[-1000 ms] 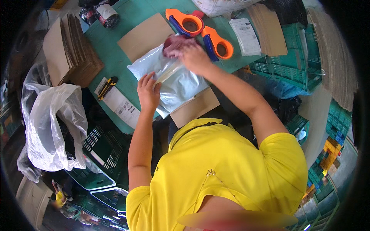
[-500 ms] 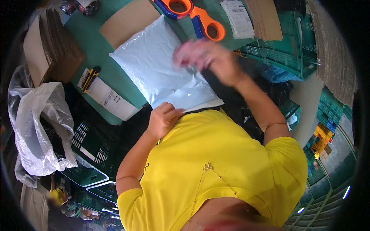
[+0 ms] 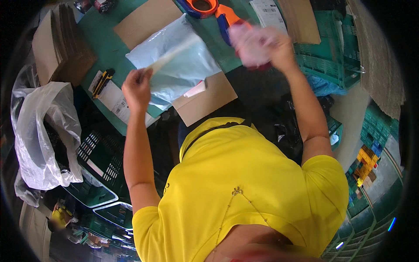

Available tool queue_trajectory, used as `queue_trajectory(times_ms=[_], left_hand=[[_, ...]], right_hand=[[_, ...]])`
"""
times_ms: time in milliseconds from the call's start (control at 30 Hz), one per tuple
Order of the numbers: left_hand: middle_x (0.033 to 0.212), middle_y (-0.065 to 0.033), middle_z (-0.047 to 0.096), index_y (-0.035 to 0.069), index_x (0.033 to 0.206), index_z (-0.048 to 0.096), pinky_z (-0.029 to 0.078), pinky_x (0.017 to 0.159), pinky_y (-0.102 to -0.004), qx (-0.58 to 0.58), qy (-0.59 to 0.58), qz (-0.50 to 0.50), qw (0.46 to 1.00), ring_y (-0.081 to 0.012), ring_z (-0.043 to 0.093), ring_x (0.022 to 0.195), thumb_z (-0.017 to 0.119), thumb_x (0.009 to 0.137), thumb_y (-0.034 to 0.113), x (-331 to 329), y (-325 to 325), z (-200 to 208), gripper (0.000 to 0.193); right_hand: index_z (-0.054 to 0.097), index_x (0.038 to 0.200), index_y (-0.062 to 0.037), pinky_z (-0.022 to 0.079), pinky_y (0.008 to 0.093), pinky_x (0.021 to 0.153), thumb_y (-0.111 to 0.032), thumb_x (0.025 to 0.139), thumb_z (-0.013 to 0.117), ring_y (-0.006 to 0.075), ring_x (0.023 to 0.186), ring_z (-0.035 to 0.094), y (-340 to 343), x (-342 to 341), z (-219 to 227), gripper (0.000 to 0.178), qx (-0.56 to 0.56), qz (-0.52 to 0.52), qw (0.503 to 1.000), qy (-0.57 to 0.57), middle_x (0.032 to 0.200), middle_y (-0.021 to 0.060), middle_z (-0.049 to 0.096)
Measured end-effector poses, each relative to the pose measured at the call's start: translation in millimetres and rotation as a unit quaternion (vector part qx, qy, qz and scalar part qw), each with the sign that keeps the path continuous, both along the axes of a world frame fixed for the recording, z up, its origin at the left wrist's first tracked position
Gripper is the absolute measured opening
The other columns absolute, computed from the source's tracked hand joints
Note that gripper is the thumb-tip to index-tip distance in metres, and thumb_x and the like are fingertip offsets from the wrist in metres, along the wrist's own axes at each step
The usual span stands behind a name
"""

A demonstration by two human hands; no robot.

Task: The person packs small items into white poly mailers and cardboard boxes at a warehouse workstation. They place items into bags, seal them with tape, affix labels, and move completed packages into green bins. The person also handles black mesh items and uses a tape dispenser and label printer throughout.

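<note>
A pale blue plastic mailing bag [image 3: 183,56] lies filled on the bench, over a brown cardboard sheet [image 3: 205,101]. My left hand [image 3: 137,87] is raised at the bag's left side, fingers closed on one end of a pale, see-through strip [image 3: 174,53] that slants across the bag. Whether this strip is the bag's edge or a loose piece, I cannot tell. To the right of the bag, my right hand [image 3: 279,48] is raised and smeared by motion. A pink and dark red thing [image 3: 252,48] is at its fingers; its kind is too blurred to make out.
Orange and blue tape dispensers [image 3: 224,19] lie at the back, beside printed labels [image 3: 267,13]. On the left are a yellow and black cutter [image 3: 104,83] on a label sheet, stacked cardboard [image 3: 56,43] and a clear plastic bag [image 3: 41,135]. A green crate [image 3: 329,65] stands right.
My left hand has lifted from the bag's near edge, up and left, with the strip. The bag's near end has drawn back, baring cardboard. My right hand has moved right, off the bag.
</note>
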State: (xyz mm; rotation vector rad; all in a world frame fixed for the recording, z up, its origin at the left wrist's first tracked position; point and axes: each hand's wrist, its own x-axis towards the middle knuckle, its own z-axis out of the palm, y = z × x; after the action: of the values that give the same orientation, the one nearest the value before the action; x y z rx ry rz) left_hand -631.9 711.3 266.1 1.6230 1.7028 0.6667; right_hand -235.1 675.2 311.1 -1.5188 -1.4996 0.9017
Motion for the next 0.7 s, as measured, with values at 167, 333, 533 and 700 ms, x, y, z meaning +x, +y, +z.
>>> queue_trajectory(times_ms=[167, 333, 533, 700], left_hand=[[0.080, -0.0084, 0.071, 0.001, 0.098, 0.074, 0.050, 0.070, -0.0306, -0.098, -0.034, 0.023, 0.994, -0.0135, 0.062, 0.072, 0.076, 0.083, 0.031, -24.2, 40.9, -83.2, 0.034], [0.081, -0.0077, 0.071, 0.001, 0.099, 0.074, 0.050, 0.069, -0.0299, -0.120, -0.088, -0.004, 0.989, -0.0123, 0.061, 0.070, 0.075, 0.084, 0.027, -18.9, 43.8, -97.9, 0.030], [0.098, -0.0136, 0.071, 0.008, 0.097, 0.075, 0.051, 0.083, -0.0400, -0.068, 0.050, -0.048, 0.995, -0.0344, 0.066, 0.093, 0.078, 0.078, 0.029, 0.3, 49.5, -66.4, 0.028], [0.114, -0.0111, 0.064, 0.016, 0.091, 0.077, 0.043, 0.096, -0.0454, 0.061, 0.166, -0.223, 0.959, -0.0344, 0.055, 0.110, 0.082, 0.071, 0.031, -6.7, 111.0, -78.8, 0.025]], right_hand=[[0.066, 0.103, -0.0101, 0.045, 0.0423, 0.094, -0.009, 0.082, 0.066, 0.0270, 0.113, 0.057, 26.8, -63.7, -7.9, 0.021, 0.080, -0.132, 0.983, -0.104, 0.113, 0.0131, 0.063], [0.049, 0.143, -0.0217, 0.006, 0.0666, 0.115, -0.038, 0.087, 0.059, 0.0345, 0.149, 0.016, -16.8, -223.0, -108.1, 0.060, 0.068, 0.243, 0.945, -0.210, 0.154, 0.0047, 0.038], [0.062, 0.126, -0.0107, 0.029, 0.0585, 0.111, -0.024, 0.089, 0.056, 0.0353, 0.134, 0.043, 35.9, -120.1, -131.0, 0.039, 0.123, 0.006, 0.947, -0.295, 0.140, 0.0105, 0.054], [0.048, 0.140, -0.0026, 0.033, 0.0497, 0.111, -0.025, 0.089, 0.066, 0.0412, 0.134, 0.042, 94.5, -17.5, -60.1, 0.058, 0.177, -0.220, 0.837, -0.469, 0.144, 0.0210, 0.047]])
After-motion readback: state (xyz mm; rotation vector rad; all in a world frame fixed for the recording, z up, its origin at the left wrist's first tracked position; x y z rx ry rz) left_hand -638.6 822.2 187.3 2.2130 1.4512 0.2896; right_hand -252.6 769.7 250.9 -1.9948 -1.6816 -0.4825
